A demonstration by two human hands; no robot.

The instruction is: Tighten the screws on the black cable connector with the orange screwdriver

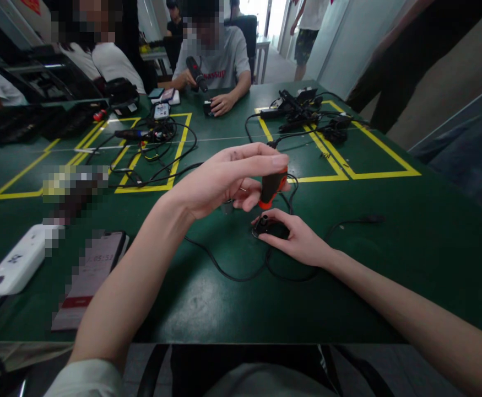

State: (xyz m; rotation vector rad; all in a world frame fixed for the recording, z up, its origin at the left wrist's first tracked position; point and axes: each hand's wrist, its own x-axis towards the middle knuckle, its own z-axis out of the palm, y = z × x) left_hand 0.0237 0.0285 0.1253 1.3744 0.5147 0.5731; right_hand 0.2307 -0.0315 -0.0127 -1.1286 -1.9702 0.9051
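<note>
My left hand [232,179] is closed around the black and orange handle [270,190] of a screwdriver. The handle stands nearly upright, its lower end just above a small dark round part [261,227] on the green table. My right hand [292,238] pinches that part between thumb and fingers and rests low on the table. A short dark metal stub [264,219] sticks up from the part; whether the screwdriver touches it, I cannot tell. Partly behind my left hand stands a small grey thing [227,207]. A thin black cable [224,274] loops around my hands.
A phone [94,275] and a white device [15,259] lie at the left. Tangled cables [158,132] and black devices [302,107] sit in yellow-taped areas. Across the green table [207,309], a person holds a dark power tool [196,73] over a small black block [208,107].
</note>
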